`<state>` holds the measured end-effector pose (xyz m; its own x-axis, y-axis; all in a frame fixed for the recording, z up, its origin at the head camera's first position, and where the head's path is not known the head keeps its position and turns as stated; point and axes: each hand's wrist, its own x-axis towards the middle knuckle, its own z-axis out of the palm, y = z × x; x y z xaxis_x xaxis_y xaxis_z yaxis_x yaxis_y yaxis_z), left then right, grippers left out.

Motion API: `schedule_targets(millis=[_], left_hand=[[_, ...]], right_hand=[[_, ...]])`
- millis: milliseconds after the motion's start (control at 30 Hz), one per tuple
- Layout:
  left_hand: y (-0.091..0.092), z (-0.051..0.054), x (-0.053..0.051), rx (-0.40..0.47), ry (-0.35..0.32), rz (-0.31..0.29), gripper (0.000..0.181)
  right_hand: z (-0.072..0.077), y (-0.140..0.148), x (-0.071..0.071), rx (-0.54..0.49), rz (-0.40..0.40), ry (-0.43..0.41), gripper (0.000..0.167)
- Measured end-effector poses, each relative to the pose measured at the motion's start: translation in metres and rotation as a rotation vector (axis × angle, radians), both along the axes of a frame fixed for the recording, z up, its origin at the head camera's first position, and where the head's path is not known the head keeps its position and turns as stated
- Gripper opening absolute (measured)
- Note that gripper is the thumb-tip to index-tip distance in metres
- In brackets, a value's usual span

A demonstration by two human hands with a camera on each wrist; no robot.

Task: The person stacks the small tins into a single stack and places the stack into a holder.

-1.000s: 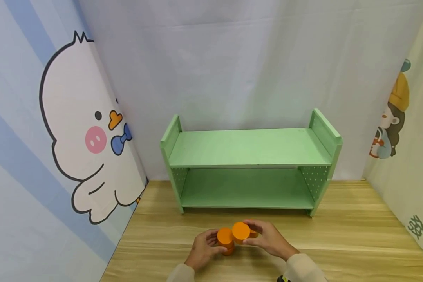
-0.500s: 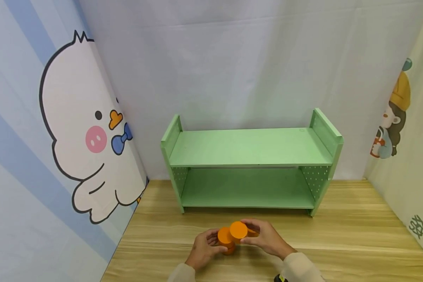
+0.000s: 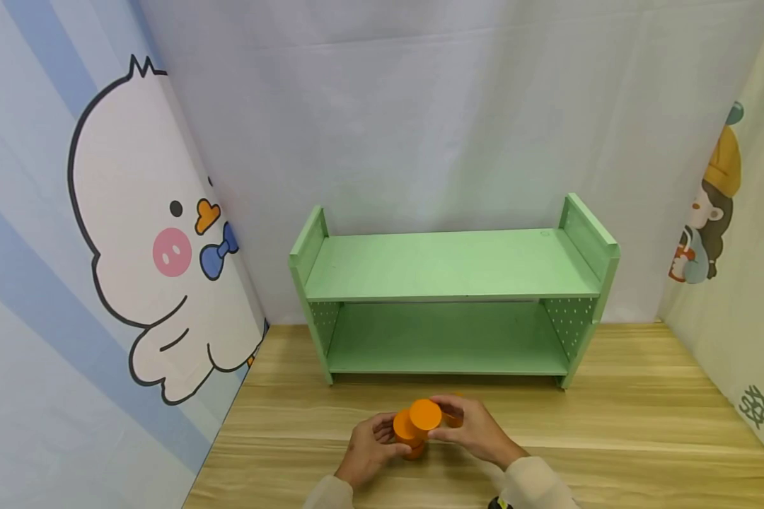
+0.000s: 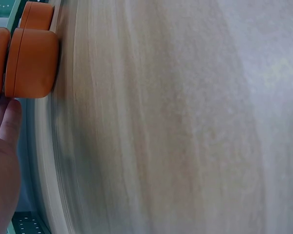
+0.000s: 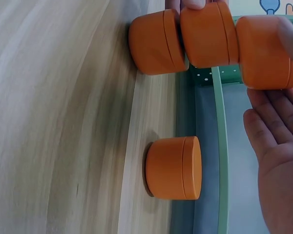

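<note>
Two round orange lidded jars stand stacked on the wooden table, the lower jar (image 3: 414, 453) under the upper jar (image 3: 403, 426). My left hand (image 3: 364, 449) holds the upper jar, thumb on the near side and fingers on the far side. With thumb and fingers, my right hand (image 3: 479, 431) grips a third orange jar (image 3: 425, 415). It overlaps the stack's top in the head view; in the right wrist view this held jar (image 5: 264, 52) is close against the upper jar's lid, slightly offset. Another orange jar (image 5: 173, 168) stands on the table beyond the right hand.
A green two-tier shelf (image 3: 448, 265) stands behind the hands, against a grey curtain (image 3: 420, 120). Printed cloth panels flank the wooden table (image 3: 637, 403) left and right. Something small, black and yellow (image 3: 499, 502), shows beside the right sleeve (image 3: 537, 484).
My right hand has shifted slightly left with its jar, bringing it further over the stack. The left hand and the stack have hardly moved.
</note>
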<state>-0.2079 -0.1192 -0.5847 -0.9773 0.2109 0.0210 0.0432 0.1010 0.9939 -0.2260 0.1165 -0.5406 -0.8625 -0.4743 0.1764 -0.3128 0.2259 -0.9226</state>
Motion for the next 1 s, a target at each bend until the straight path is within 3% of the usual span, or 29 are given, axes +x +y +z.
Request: schedule_targets(millis=[733, 1000], left_hand=[[0.0, -0.002, 0.001, -0.003, 0.029, 0.015, 0.058], [-0.001, -0.003, 0.0, -0.005, 0.037, 0.011, 0.057]], right_hand=[[-0.003, -0.019, 0.002, 0.002, -0.05, 0.039, 0.057], [-0.008, -0.024, 0.003, -0.041, -0.07, 0.053, 0.056]])
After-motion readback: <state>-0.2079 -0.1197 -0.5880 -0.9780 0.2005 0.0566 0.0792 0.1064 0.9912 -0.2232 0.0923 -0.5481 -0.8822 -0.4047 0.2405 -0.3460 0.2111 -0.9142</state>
